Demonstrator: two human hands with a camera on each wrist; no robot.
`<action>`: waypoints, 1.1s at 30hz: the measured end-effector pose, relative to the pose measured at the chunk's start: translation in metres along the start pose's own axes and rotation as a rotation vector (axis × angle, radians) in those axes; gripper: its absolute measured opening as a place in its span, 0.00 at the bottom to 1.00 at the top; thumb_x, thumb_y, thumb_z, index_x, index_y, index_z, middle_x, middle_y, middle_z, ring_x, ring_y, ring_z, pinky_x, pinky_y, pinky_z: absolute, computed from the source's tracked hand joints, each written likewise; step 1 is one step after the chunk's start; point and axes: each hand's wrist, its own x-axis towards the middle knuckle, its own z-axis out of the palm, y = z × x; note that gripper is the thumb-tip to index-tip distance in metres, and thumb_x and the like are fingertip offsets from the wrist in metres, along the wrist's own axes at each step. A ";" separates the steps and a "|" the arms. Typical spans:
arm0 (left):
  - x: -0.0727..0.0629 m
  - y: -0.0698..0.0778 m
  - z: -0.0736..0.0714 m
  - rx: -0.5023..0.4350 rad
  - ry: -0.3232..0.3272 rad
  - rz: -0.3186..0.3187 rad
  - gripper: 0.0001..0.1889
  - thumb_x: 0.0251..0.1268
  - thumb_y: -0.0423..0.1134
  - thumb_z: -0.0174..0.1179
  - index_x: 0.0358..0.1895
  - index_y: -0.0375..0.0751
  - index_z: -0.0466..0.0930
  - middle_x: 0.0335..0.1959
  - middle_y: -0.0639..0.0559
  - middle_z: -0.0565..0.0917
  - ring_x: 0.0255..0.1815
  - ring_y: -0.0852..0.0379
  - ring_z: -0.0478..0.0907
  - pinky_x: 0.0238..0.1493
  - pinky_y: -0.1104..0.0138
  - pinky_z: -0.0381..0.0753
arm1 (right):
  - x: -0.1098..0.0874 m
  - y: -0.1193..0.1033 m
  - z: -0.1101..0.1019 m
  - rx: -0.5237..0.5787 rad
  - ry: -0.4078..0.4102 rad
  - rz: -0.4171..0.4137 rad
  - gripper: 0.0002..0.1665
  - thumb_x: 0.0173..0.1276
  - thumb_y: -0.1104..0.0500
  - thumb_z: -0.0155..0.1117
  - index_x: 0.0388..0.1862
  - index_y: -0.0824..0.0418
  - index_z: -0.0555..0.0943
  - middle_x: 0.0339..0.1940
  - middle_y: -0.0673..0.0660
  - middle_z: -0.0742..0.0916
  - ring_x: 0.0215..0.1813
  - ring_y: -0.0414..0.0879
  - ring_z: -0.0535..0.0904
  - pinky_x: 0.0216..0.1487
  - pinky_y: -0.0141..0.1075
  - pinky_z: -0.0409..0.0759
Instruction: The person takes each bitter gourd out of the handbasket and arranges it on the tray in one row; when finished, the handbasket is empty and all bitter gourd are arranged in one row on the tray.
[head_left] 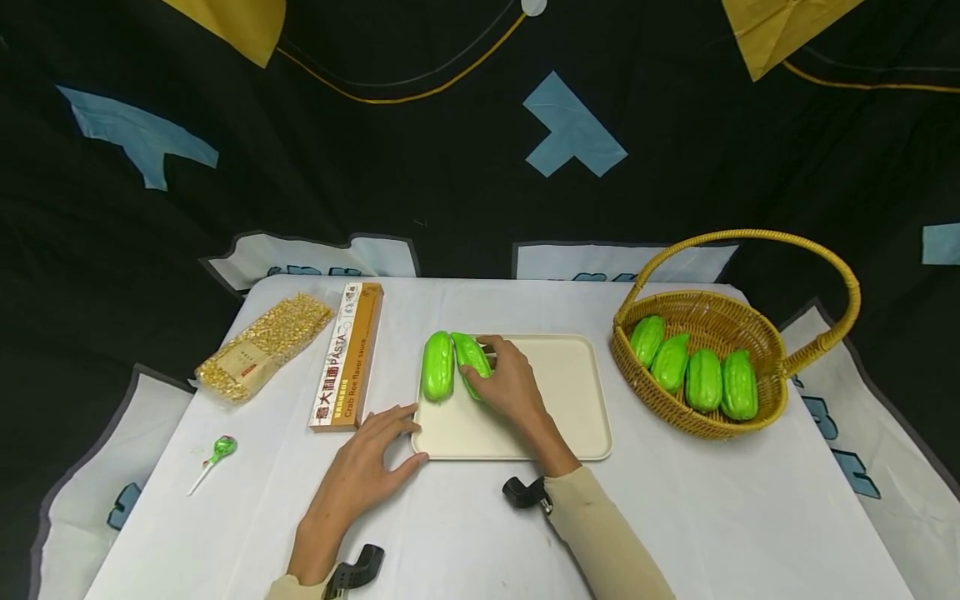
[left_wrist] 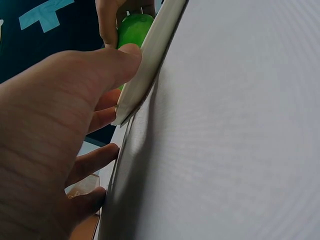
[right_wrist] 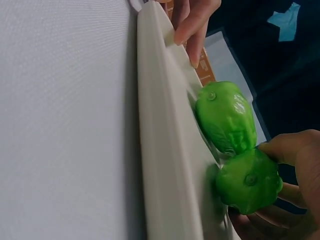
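Observation:
My right hand (head_left: 513,385) grips a glossy, ridged green bitter melon (head_left: 468,360), thumb on one side and fingers on the other. This melon lies low over the left part of a cream rectangular tray (head_left: 577,400), its tip leaning toward a second bitter melon (head_left: 438,367) on the tray. The right wrist view shows the gripped melon (right_wrist: 248,181) right against the other one (right_wrist: 226,117). With fingers spread, my left hand (head_left: 367,467) rests at the tray's near left corner. Its thumb (left_wrist: 117,67) lies along the tray rim in the left wrist view.
At the right stands a wicker basket (head_left: 645,412) with a tall handle, holding several green bitter melons (head_left: 705,380). Left of the tray lie a pasta box (head_left: 348,358), a bag of yellow grains (head_left: 262,346) and a lollipop (head_left: 222,448). White cloth covers the table (head_left: 675,517).

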 end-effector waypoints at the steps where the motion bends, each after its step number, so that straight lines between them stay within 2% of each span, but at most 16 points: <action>1: 0.000 0.000 0.000 -0.001 -0.001 -0.001 0.22 0.61 0.48 0.82 0.55 0.46 0.88 0.73 0.51 0.81 0.77 0.44 0.75 0.83 0.41 0.64 | 0.000 0.000 0.001 -0.004 0.003 0.002 0.34 0.70 0.52 0.77 0.71 0.63 0.80 0.60 0.64 0.89 0.54 0.56 0.89 0.54 0.52 0.89; 7: 0.000 0.000 -0.001 0.001 -0.004 -0.001 0.22 0.61 0.48 0.81 0.55 0.46 0.88 0.73 0.51 0.81 0.76 0.44 0.75 0.83 0.40 0.64 | 0.000 0.001 0.005 -0.014 0.019 0.001 0.32 0.72 0.51 0.75 0.69 0.63 0.81 0.59 0.62 0.89 0.53 0.54 0.89 0.53 0.49 0.89; 16: 0.001 0.001 0.000 -0.003 -0.009 -0.002 0.22 0.62 0.48 0.81 0.55 0.45 0.88 0.74 0.50 0.81 0.77 0.42 0.75 0.83 0.40 0.64 | 0.001 0.000 0.011 0.019 0.003 -0.001 0.34 0.73 0.49 0.75 0.72 0.62 0.79 0.62 0.64 0.87 0.56 0.55 0.89 0.56 0.48 0.89; 26: 0.001 0.001 0.000 0.007 -0.010 -0.003 0.22 0.61 0.48 0.81 0.55 0.45 0.88 0.73 0.50 0.81 0.77 0.43 0.75 0.83 0.40 0.64 | 0.000 0.000 0.014 0.010 0.009 -0.014 0.36 0.73 0.47 0.75 0.73 0.63 0.78 0.61 0.63 0.87 0.52 0.53 0.88 0.49 0.45 0.89; 33: 0.001 0.001 0.001 0.000 -0.015 -0.011 0.23 0.61 0.48 0.82 0.56 0.44 0.88 0.74 0.50 0.80 0.77 0.43 0.74 0.83 0.41 0.63 | -0.003 0.002 0.013 0.027 0.011 0.005 0.36 0.75 0.45 0.73 0.73 0.63 0.77 0.62 0.63 0.87 0.52 0.53 0.88 0.50 0.45 0.89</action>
